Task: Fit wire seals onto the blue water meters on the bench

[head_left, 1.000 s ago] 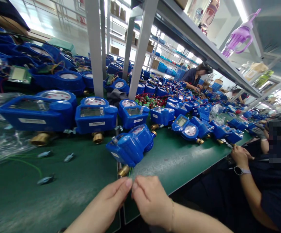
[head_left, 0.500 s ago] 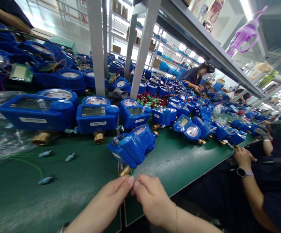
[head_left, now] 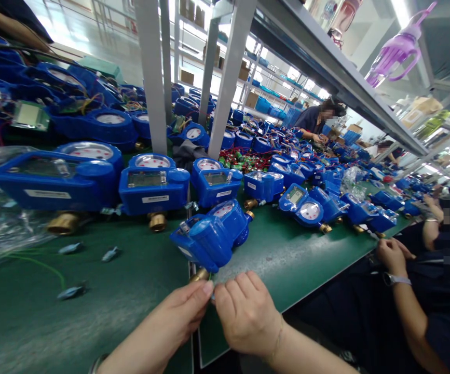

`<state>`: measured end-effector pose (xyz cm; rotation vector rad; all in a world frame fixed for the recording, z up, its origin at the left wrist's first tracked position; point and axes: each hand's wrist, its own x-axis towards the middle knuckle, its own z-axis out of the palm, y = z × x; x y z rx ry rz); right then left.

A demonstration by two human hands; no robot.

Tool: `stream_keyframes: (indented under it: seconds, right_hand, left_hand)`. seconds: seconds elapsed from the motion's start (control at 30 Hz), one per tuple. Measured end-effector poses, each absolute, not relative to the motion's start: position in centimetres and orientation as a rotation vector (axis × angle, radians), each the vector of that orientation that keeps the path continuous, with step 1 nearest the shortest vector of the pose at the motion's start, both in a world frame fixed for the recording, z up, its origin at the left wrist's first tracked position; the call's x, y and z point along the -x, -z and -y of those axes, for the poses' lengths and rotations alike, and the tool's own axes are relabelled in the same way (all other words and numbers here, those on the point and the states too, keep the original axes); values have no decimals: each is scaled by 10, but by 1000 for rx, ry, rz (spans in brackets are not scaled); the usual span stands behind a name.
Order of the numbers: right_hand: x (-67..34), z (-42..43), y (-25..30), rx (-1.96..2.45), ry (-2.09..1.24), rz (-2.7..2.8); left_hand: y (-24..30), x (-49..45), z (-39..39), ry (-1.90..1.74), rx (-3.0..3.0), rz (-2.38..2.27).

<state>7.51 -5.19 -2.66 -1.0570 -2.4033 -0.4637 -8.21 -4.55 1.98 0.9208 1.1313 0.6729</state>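
A blue water meter point(head_left: 209, 236) with a round dial and brass fittings lies tilted on the green table just beyond my hands. A short green wire runs from its near brass end down to my fingertips. My left hand point(head_left: 183, 309) is closed, thumb against forefinger, pinching a small light-blue wire seal point(head_left: 212, 296) that shows between the hands. My right hand point(head_left: 250, 314) is curled in a fist, knuckles up, at the seal's other side; its fingertips are hidden. On the left lie loose wire seals point(head_left: 71, 292) with green wire.
Finished-looking blue meters point(head_left: 154, 187) stand in a row behind. Grey posts point(head_left: 228, 78) and a shelf point(head_left: 326, 57) rise above the bench. Clear plastic wrap point(head_left: 10, 228) lies left. A co-worker's hands point(head_left: 392, 254) are at the table edge on the right.
My right hand has rolled over so its knuckles face up, and its fingers have curled tighter. My left hand stays pinched near the same spot. The meter has barely moved.
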Motion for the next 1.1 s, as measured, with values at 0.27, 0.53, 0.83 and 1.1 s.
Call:
stream_keyframes:
  seconds: [0.27,0.53,0.83,1.1]
  right_hand:
    - [-56,50,23,1349,-1248,1783]
    - [-71,51,31,1237,417,2330]
    - [-76,35,31,978,490,2350]
    - [-47,42,15,1326,-1384,1196]
  left_hand:
    - [-7,83,34,-692,-1260,-1088]
    - [-16,84,38,-622,-899,-1122]
    - [-21,78,38,-678,-791,-1147]
    - [-7,76,36,-751,-860,-1116]
